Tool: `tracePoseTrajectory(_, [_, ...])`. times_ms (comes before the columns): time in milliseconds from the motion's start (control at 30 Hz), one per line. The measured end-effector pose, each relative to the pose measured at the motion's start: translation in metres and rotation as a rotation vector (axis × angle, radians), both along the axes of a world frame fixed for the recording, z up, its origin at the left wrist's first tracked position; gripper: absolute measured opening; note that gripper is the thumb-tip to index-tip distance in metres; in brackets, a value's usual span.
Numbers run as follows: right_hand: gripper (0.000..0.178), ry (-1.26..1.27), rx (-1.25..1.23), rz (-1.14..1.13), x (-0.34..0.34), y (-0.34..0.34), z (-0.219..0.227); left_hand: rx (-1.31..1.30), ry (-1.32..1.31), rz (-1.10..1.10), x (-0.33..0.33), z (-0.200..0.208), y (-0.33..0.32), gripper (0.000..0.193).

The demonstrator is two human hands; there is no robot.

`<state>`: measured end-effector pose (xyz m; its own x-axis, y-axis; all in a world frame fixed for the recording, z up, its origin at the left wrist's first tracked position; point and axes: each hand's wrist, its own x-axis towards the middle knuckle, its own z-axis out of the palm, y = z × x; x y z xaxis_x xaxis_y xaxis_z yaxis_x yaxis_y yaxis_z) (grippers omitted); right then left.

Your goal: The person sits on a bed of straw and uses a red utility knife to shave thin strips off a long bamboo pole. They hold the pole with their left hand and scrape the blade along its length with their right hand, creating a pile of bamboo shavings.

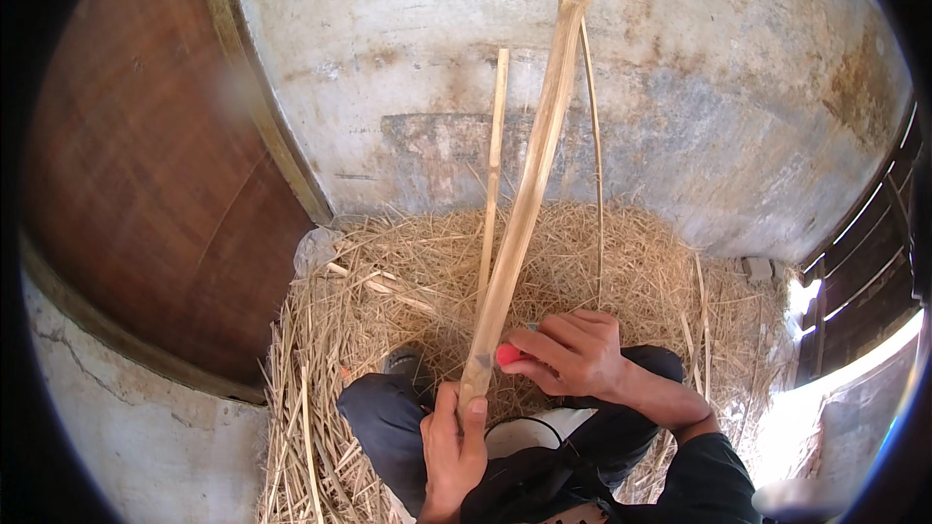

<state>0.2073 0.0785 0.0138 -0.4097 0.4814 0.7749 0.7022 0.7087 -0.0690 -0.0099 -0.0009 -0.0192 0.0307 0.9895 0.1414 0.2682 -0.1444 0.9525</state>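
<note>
A long split bamboo strip (529, 189) slants up and away from me, its far end near the wall. My left hand (453, 451) is closed round its near end, thumb on top. Beside the strip, my right hand (575, 351) is closed on a small tool with a red handle (507, 354). The red end sticks out of the fist close to the strip's edge. Fingers hide most of the tool, so its kind does not show. A thin bamboo sliver (594, 126) hangs from the far top of the strip down toward the floor.
Straw-like shavings (408, 233) cover the floor in a thick heap. A narrower bamboo stick (494, 155) stands left of the strip. Behind rises a stained plaster wall (680, 39); a brown wooden door (155, 136) is at left, dark slats (864, 243) at right.
</note>
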Motion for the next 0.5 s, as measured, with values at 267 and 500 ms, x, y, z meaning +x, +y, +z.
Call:
tracePoseTrajectory(267, [0.028, 0.306, -0.113, -0.362, 0.068, 0.058, 0.011, -0.254, 0.063, -0.135, -0.010, -0.012, -0.029, 0.024])
tracePoseTrajectory(500, [0.035, 0.698, -0.198, -0.374, 0.124, 0.079, 0.017, -0.313, -0.058, -0.242, -0.037, -0.053, -0.039, 0.029])
